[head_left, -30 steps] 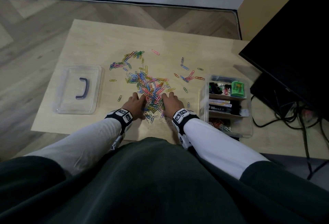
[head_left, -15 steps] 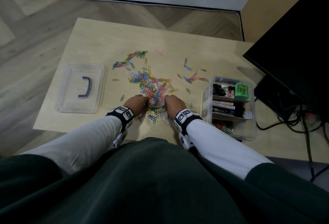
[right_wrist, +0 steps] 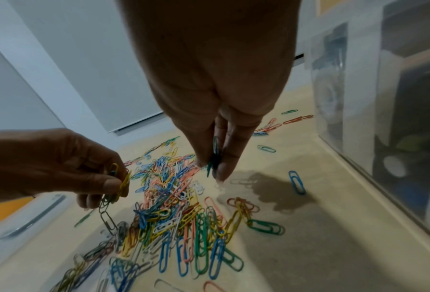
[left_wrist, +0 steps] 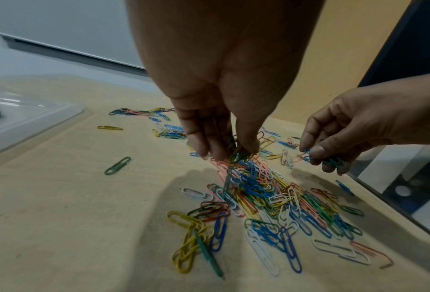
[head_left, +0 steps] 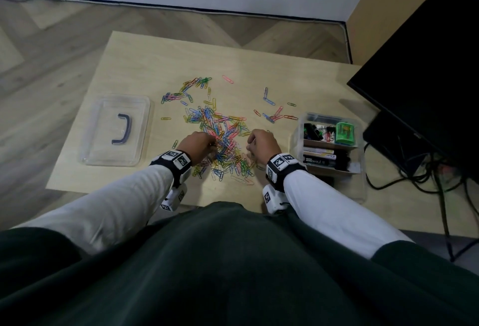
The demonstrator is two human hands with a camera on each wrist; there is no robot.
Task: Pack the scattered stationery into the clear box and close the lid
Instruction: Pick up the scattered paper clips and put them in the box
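Left wrist view shows the left hand (left_wrist: 218, 122) and right hand (left_wrist: 354, 134) each pinching a small bunch of paper clips (left_wrist: 271, 193), light, slippery, tangling wire best gathered in pinched clusters

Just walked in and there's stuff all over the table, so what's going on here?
A person is gathering paper clips from a table. The left hand and the right hand each pinch a small bunch. The clear box, partly filled with stationery, stands open on the right. Its lid lies flat on the left.
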